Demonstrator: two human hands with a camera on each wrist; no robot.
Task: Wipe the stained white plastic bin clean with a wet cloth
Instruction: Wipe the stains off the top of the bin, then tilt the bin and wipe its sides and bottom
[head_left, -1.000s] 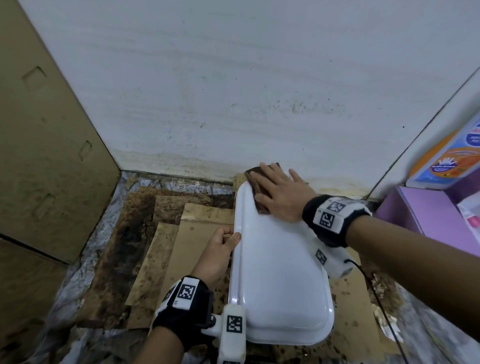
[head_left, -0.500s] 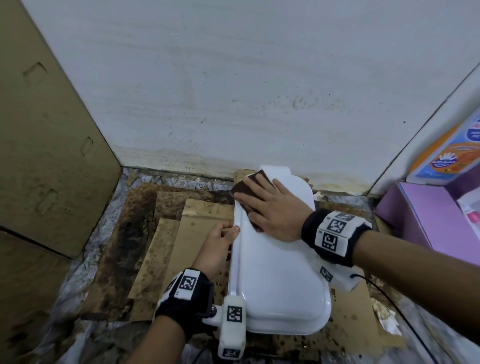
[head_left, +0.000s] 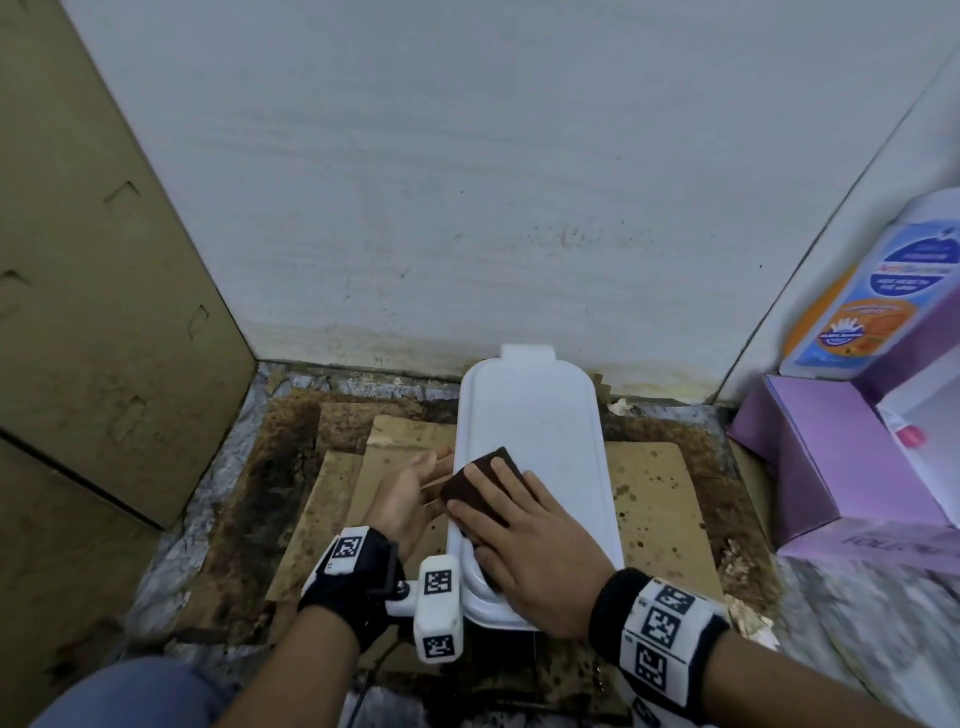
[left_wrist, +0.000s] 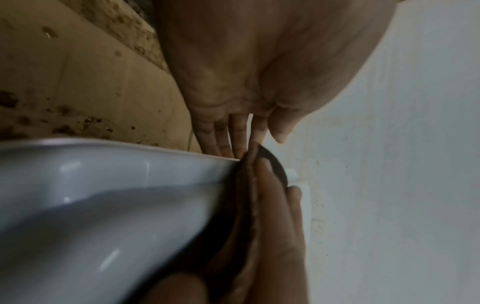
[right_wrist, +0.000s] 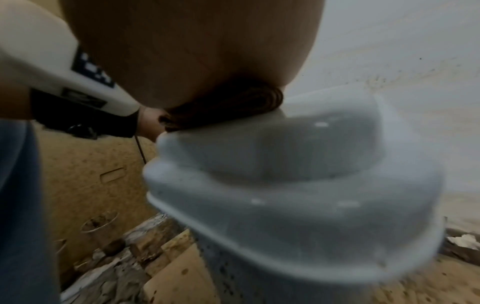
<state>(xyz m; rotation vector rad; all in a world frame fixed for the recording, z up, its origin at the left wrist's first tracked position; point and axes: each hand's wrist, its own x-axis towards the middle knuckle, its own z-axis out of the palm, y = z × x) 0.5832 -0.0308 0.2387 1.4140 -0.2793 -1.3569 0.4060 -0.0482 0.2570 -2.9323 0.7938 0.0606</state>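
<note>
The white plastic bin (head_left: 530, 415) stands on stained cardboard, its long flat top facing me. A dark brown cloth (head_left: 483, 475) lies on the near left part of that top. My right hand (head_left: 524, 540) presses flat on the cloth with straight fingers. My left hand (head_left: 410, 493) rests against the bin's left rim, fingers straight. In the left wrist view the left fingers (left_wrist: 228, 133) touch the rim beside the cloth (left_wrist: 249, 185) and the bin (left_wrist: 103, 205). The right wrist view shows the cloth (right_wrist: 228, 107) squeezed under my palm on the bin (right_wrist: 298, 185).
Stained cardboard sheets (head_left: 649, 493) cover the wet floor. A tall cardboard panel (head_left: 104, 312) stands on the left, a white wall (head_left: 467, 182) behind. Purple boxes (head_left: 831, 457) and a bottle (head_left: 872, 291) crowd the right side.
My right hand has dragged the cloth from the bin's far end toward me along the top. The left hand stays at the left rim.
</note>
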